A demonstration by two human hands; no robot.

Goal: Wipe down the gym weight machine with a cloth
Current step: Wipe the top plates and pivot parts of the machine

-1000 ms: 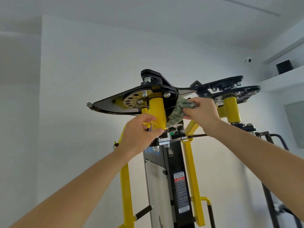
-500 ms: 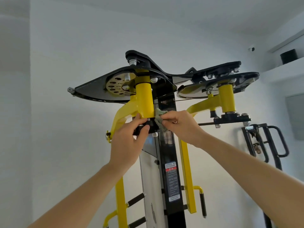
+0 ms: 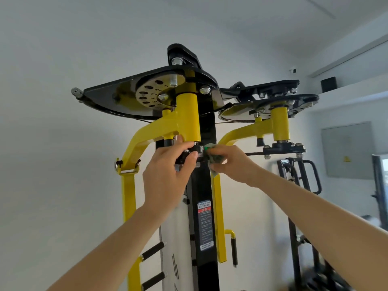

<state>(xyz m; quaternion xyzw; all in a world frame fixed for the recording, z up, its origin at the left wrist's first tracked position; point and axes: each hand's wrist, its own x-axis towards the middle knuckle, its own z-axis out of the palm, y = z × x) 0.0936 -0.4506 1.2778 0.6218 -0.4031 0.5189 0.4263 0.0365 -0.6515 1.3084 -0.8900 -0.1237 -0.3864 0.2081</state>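
The weight machine (image 3: pixel 202 217) is a black upright column with yellow arms and two black cam plates overhead. My left hand (image 3: pixel 168 175) grips the black bearing block (image 3: pixel 189 156) just below the left yellow pivot sleeve (image 3: pixel 188 116), thumb and fingers curled round it. My right hand (image 3: pixel 233 162) holds a crumpled greenish cloth (image 3: pixel 214 159) and presses it against the right side of that same block, on the front of the column. Most of the cloth is hidden inside my fingers.
The right yellow pivot arm (image 3: pixel 279 124) and its black bracket hang at my right hand's height. A black rack (image 3: pixel 302 175) stands by the right wall, under a shelf holding a dark box (image 3: pixel 328 84). A grey panel (image 3: pixel 348 150) hangs on that wall.
Both hands dropped from the top of the yellow sleeve to the black block below it. The cloth went from the cam plate's underside down to the column. The view moved closer.
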